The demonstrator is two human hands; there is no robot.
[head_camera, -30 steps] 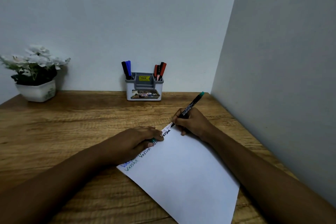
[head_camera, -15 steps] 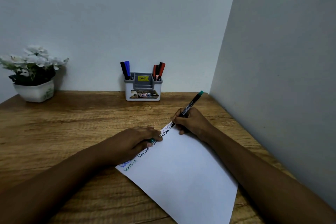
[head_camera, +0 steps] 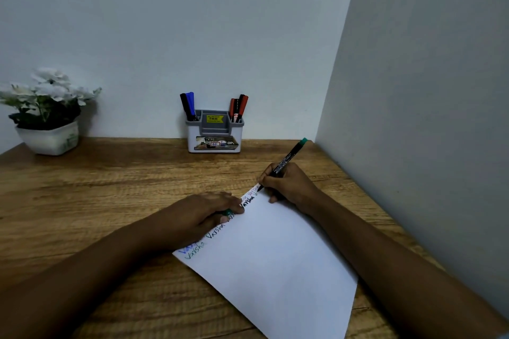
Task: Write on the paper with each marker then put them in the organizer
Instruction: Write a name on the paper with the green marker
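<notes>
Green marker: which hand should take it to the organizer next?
Right. The right hand grips the marker, tip on the paper; the left hand rests on the paper, holding what looks like the cap. The organizer stands straight ahead.

One sheet of paper [head_camera: 275, 270] lies on the worktop [head_camera: 96, 201]. One organizer [head_camera: 214, 135] holds two left-side markers [head_camera: 187, 106] and seemingly three right-side markers [head_camera: 239, 107], a group that is hard to separate. One green-ended marker [head_camera: 287, 159] is in the right hand [head_camera: 289, 184], and one green cap [head_camera: 228, 212] is in the left hand [head_camera: 198, 215]. There is one potted plant [head_camera: 46, 113].
</notes>
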